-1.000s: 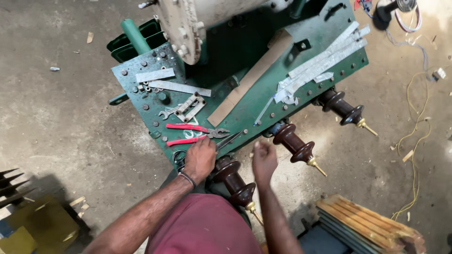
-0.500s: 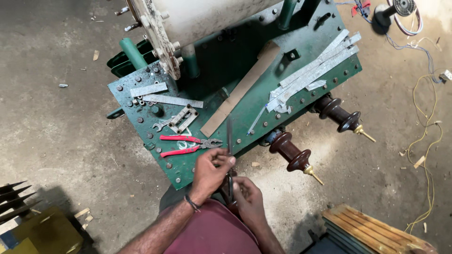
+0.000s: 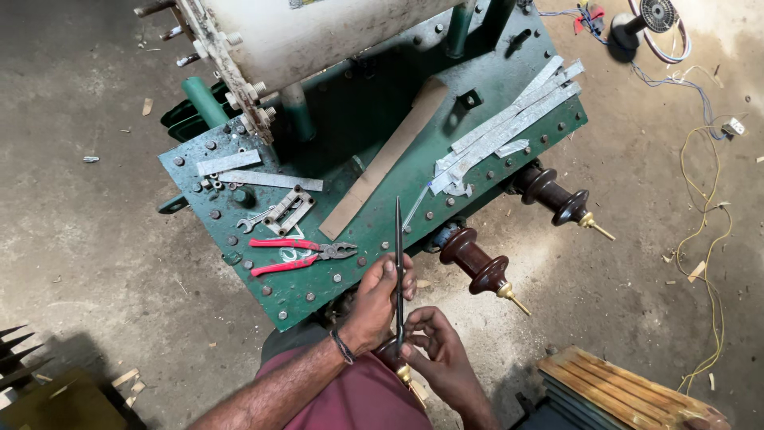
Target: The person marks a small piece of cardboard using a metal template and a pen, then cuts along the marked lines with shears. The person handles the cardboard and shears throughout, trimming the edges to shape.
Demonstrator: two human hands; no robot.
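Head view: left hand (image 3: pixel 376 306) and right hand (image 3: pixel 439 350) now together at near edge of green metal lid (image 3: pixel 350 231), both closed around thin dark rod (image 3: pixel 399 263) held upright. One second ago hands lay apart on brown insulators; rod now lifted clear. Red pliers (image 3: pixel 298 256) lie just left, untouched. Brown insulator (image 3: pixel 477 267) beside right hand. Metal strips (image 3: pixel 509 127) farther up.

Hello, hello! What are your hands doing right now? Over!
Left hand and right hand both grip thin dark metal rod, upright. Red-handled pliers on green metal plate beside left hand. Nothing blocking.
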